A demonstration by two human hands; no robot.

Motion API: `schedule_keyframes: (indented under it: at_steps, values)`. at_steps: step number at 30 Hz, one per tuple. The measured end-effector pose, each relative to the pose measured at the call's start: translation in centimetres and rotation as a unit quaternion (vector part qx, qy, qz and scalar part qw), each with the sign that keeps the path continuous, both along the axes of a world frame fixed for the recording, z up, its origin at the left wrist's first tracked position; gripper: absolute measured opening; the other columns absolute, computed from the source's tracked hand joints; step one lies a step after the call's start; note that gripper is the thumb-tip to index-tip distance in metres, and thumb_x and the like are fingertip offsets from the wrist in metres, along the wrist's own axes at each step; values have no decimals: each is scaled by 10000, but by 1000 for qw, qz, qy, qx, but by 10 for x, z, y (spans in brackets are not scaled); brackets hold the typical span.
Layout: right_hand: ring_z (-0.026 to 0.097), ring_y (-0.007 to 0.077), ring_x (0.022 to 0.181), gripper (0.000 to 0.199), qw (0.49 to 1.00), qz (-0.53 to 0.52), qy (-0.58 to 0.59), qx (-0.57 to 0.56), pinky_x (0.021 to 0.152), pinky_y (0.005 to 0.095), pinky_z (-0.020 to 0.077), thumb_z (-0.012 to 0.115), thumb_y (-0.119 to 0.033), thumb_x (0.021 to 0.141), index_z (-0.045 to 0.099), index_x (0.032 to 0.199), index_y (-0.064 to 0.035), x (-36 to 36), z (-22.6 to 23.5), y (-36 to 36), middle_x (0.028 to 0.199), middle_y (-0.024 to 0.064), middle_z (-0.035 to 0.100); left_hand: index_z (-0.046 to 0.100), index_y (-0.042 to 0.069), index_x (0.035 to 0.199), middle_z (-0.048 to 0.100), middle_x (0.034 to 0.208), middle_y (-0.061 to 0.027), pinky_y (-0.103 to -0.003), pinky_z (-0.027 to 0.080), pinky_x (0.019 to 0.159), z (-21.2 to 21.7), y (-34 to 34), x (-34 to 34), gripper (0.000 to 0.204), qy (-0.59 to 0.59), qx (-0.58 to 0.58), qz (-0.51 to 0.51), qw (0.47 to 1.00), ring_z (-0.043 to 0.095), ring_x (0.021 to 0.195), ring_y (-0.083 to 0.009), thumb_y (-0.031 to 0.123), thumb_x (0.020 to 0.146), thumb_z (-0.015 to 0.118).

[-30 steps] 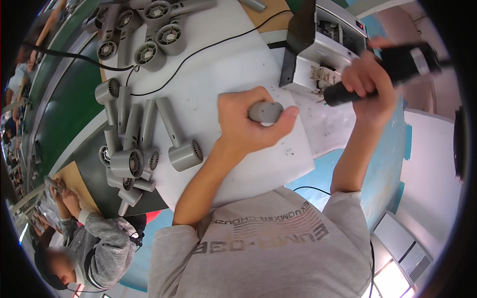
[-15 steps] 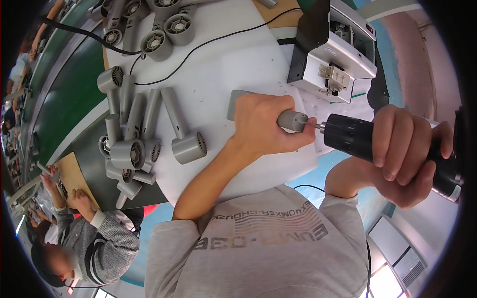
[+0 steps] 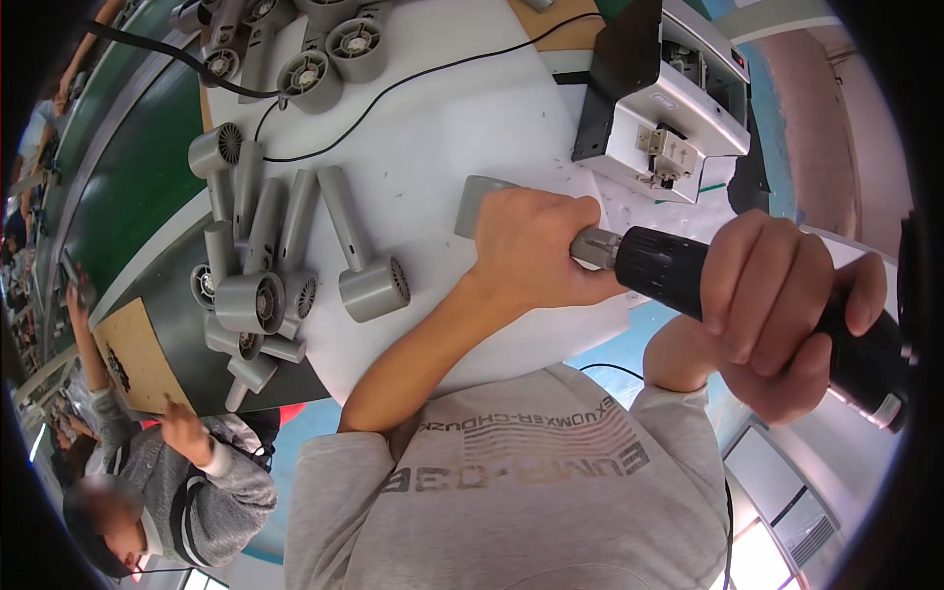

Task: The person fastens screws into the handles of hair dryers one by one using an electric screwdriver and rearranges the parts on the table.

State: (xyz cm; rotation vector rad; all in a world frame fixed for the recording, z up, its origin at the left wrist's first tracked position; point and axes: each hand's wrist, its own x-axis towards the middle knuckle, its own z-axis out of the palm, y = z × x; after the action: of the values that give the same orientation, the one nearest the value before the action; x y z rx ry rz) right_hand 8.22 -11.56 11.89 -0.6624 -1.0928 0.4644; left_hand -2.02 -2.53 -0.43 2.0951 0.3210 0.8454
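My left hand [image 3: 531, 251] is wrapped round the handle of a grey hair dryer [image 3: 475, 205]. The dryer's wide head shows beyond my knuckles, and the handle's end sticks out to the right. A black electric screwdriver [image 3: 661, 267] is gripped in my right hand [image 3: 772, 310], its nose right up against that handle end. Its bit is hidden there. Left of my forearm lies a single grey hair dryer [image 3: 376, 290] on the white sheet [image 3: 442, 128].
Several grey hair dryers [image 3: 251, 300] are heaped at the left, more [image 3: 307, 81] at the far side. A silver-and-black machine [image 3: 678, 118] stands at the back right. A black cable [image 3: 423, 81] crosses the sheet. A co-worker [image 3: 187, 482] sits at the lower left.
The screwdriver has moved left, closing the gap to the handle end, and its thin bit is no longer visible. My left hand has shifted slightly right. The co-worker's hands have moved apart.
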Motion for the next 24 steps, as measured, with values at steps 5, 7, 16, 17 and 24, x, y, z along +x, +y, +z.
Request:
schedule_keyframes:
  at_steps: [5, 7, 16, 17, 24]
  values:
    - [476, 41, 417, 233, 997, -57, 31, 36, 488, 164, 443, 600, -151, 789, 473, 982, -126, 4, 7, -17, 511, -66, 491, 507, 94, 510, 494, 439, -54, -347, 397, 390, 11, 2, -3, 402, 18, -18, 6, 1000, 494, 378, -252, 395, 577, 765]
    - [467, 26, 422, 223, 995, -76, 26, 65, 498, 147, 427, 593, -149, 778, 481, 969, -126, 7, 7, -19, 512, -76, 488, 508, 91, 507, 489, 435, -49, -340, 392, 385, 13, 3, -3, 408, 28, -27, 3, 999, 488, 373, -248, 396, 592, 765]
    - [485, 34, 446, 199, 994, -58, 71, 52, 505, 172, 433, 597, -131, 773, 499, 947, -117, 5, 4, -23, 528, -64, 507, 482, 97, 491, 411, 396, -19, -279, 322, 367, 13, 6, -2, 339, -2, -44, -11, 999, 396, 339, -197, 257, 565, 772]
    - [485, 36, 444, 193, 995, -52, 66, 47, 500, 175, 432, 595, -128, 775, 503, 944, -116, 5, 3, -22, 529, -61, 509, 482, 97, 491, 411, 396, -19, -279, 322, 367, 13, 6, -4, 339, -2, -43, -10, 999, 396, 339, -197, 257, 565, 772]
    - [483, 47, 435, 179, 990, -79, 97, 59, 481, 186, 416, 587, -108, 766, 521, 932, -105, 7, 3, -23, 521, -52, 509, 635, 63, 841, 581, 636, -12, -229, 341, 438, 29, 13, -15, 284, 2, -171, -91, 981, 471, 463, -86, 109, 615, 801]
